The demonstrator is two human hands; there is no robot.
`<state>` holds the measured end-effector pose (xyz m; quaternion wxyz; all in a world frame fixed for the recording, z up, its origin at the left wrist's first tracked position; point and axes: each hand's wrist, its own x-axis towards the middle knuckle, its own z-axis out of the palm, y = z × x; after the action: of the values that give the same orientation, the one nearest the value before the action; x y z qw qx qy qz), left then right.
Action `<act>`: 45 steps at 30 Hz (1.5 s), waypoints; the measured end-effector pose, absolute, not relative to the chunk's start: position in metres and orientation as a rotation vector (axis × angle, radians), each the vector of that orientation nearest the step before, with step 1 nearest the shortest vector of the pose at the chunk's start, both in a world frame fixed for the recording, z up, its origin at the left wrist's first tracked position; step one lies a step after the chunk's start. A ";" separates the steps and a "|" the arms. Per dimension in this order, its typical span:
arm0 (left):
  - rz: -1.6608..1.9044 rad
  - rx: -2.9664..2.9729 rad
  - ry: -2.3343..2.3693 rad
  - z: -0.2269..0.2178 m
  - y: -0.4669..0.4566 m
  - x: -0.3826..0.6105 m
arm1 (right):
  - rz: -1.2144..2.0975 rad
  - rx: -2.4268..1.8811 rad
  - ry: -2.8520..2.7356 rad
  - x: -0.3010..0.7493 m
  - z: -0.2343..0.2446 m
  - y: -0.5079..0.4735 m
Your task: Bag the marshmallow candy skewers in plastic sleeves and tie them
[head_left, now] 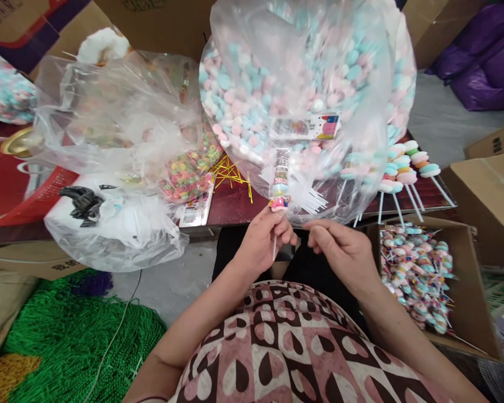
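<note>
Clamping the stick end of a wrapped candy skewer [281, 176], the fingers of the left hand [264, 238] hold it by the near edge of the desk [231, 208], while the right hand [343, 246] hangs just beside, fingers curled, whether pinching anything I cannot tell. Yellow ties [231, 178] and white sticks [315, 200] lie near that edge, by a large clear bag [264, 36] of pastel candies. More skewers [403, 167] rest toward the near right corner, above an open carton [470, 296].

The left hand [264, 238] is pinched tight, fingers curled in — its bare forearm [201, 322] slants up from lower left. The right hand [346, 246] hovers just beside it, apart, fingers bent leftward — that forearm also bare, slanting opposite.
</note>
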<state>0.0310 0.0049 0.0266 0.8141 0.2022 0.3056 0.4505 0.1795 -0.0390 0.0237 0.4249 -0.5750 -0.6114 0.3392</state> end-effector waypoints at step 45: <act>0.812 0.498 0.643 0.017 -0.003 0.041 | 0.107 -1.464 -1.720 0.169 0.005 -0.014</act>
<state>0.0408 -0.0031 0.0173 0.8394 0.2354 0.3041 0.3841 0.1688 -0.0135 0.0047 0.4261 -0.5858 -0.6881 0.0428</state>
